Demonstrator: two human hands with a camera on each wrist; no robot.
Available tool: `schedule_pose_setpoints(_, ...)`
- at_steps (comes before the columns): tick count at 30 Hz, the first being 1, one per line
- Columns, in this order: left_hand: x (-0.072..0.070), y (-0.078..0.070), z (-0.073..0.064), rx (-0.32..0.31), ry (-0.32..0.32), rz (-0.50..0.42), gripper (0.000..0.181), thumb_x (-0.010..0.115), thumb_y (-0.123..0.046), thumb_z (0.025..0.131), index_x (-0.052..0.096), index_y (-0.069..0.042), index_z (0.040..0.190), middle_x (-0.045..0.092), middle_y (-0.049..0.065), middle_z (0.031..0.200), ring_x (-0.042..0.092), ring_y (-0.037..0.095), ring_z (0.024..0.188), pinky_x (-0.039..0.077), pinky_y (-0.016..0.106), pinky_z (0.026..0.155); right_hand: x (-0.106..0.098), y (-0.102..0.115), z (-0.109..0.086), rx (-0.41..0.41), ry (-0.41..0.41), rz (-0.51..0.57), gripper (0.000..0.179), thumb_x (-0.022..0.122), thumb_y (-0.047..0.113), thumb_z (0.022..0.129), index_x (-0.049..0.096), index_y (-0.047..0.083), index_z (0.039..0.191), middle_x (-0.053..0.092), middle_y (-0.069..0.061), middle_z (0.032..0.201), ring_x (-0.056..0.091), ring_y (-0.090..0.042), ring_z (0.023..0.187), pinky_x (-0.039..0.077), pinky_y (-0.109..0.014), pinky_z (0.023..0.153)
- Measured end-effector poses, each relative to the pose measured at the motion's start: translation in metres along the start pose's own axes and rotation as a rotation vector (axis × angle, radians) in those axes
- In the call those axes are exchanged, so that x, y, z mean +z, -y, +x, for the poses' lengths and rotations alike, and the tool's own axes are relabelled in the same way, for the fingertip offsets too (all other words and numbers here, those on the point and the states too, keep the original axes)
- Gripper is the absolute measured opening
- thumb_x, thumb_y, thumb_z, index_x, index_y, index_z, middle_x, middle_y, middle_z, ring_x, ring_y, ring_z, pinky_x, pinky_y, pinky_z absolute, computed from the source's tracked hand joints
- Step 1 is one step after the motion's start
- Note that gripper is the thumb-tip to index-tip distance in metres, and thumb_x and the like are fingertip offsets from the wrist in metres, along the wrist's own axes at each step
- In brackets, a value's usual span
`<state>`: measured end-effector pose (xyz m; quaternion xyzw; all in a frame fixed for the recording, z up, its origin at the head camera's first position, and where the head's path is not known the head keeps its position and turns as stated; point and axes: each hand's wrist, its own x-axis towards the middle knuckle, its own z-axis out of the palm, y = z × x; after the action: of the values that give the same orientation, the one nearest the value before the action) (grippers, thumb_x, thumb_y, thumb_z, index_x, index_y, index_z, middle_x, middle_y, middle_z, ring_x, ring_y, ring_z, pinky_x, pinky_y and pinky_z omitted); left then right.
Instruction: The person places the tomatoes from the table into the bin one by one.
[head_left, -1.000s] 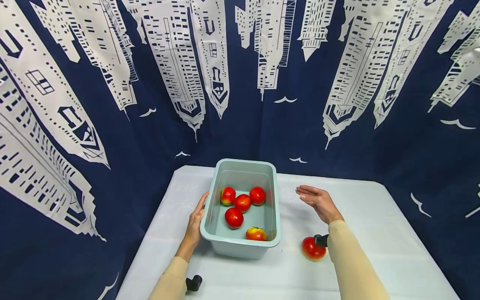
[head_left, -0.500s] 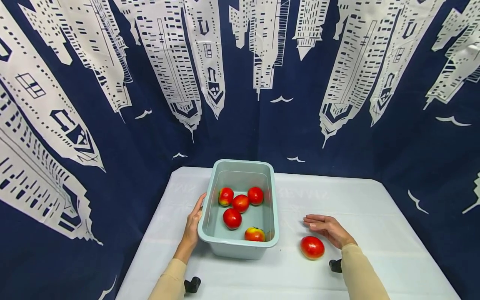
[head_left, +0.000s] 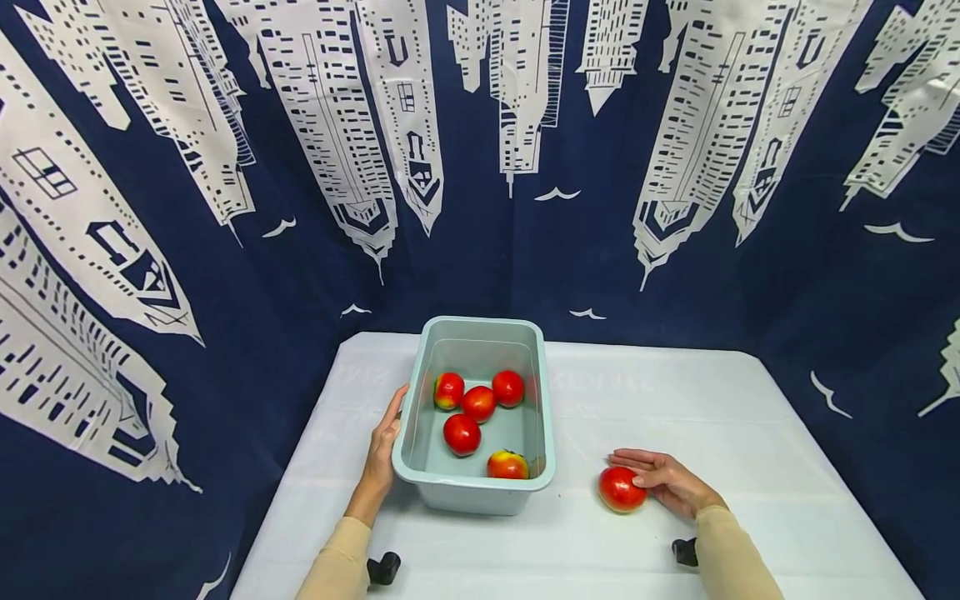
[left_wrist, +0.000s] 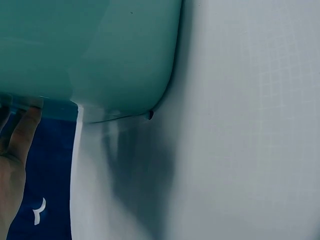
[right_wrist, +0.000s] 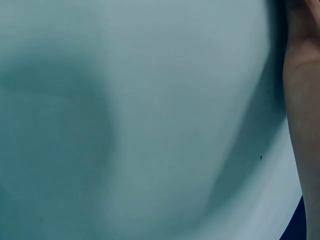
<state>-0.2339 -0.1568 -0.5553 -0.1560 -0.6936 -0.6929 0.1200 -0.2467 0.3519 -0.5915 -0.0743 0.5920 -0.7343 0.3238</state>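
Note:
A pale green plastic tub (head_left: pixel 547 400) stands on the white table with several red tomatoes (head_left: pixel 462 434) inside, one of them red and yellow. My left hand (head_left: pixel 381 450) rests along the tub's left outer wall, fingers fairly straight under the rim. In the left wrist view its fingers (left_wrist: pixel 25 132) reach the tub wall at the left edge. Right of the tub, a loose red tomato (head_left: pixel 619 492) lies on the table. My right hand (head_left: pixel 667 483) is at it, straight fingers beyond its far side and thumb over its right side. The right wrist view shows the hand only at its edge.
The white tabletop (head_left: pixel 585 558) runs out on all sides of the tub. A navy cloth (head_left: pixel 517 267) with white skyline prints hangs behind and beside the table. Black wrist mounts (head_left: pixel 384 568) stick out from both sleeves.
My right hand has come down and back from beside the tub to the loose tomato, its thumb now over it. The left hand stays at the tub; the view has shifted slightly.

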Motion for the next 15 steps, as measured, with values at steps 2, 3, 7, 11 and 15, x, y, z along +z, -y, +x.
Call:
schedule_pose_setpoints(2,0.0003,-0.0013,0.0003,-0.002,-0.007,-0.002,0.059,0.027,-0.019,0.093,0.034,-0.015,0.152,0.051,0.015,0.142,0.052,0.015,0.120,0.036,0.027,0.097,0.0001,-0.0018,-0.0008,0.002,0.004,0.016,0.060,0.049,-0.006,0.091,0.032,-0.001,0.149,0.061,0.004,0.136,0.058,-0.004,0.121,0.047,-0.023,0.098)
schedule_pose_setpoints(3,0.0005,-0.0017,0.0006,-0.001,-0.009,-0.001,0.060,0.027,-0.019,0.093,0.034,-0.016,0.152,0.051,0.017,0.141,0.053,0.014,0.119,0.037,0.028,0.097,0.0005,-0.0026,-0.0011,0.001,-0.001,0.012,0.059,0.049,-0.006,0.091,0.034,-0.001,0.148,0.062,0.004,0.135,0.059,-0.004,0.121,0.047,-0.022,0.098)
schedule_pose_setpoints(7,0.0019,-0.0023,0.0020,0.013,-0.006,0.001,0.059,0.026,-0.018,0.093,0.034,-0.014,0.152,0.046,0.029,0.142,0.053,0.011,0.117,0.037,0.026,0.096,0.0013,-0.0024,-0.0014,0.003,-0.035,-0.031,0.055,0.050,-0.003,0.093,0.037,-0.004,0.146,0.066,0.007,0.129,0.060,-0.002,0.116,0.048,-0.021,0.096)
schedule_pose_setpoints(11,0.0017,-0.0015,0.0015,0.016,0.011,-0.006,0.059,0.026,-0.017,0.094,0.032,-0.013,0.152,0.045,0.027,0.145,0.052,0.018,0.120,0.037,0.026,0.097,0.0010,-0.0007,-0.0008,0.012,-0.068,-0.066,0.045,0.050,0.003,0.096,0.047,-0.002,0.141,0.069,0.009,0.121,0.063,-0.004,0.111,0.050,-0.024,0.094)
schedule_pose_setpoints(15,-0.0006,0.0001,-0.0007,-0.006,0.000,-0.001,0.059,0.027,-0.018,0.093,0.033,-0.016,0.152,0.046,0.023,0.145,0.051,0.022,0.121,0.037,0.027,0.097,0.0036,0.0008,0.0042,0.008,-0.118,-0.058,0.040,0.052,0.006,0.096,0.055,0.002,0.136,0.069,0.010,0.116,0.064,-0.007,0.107,0.052,-0.026,0.092)
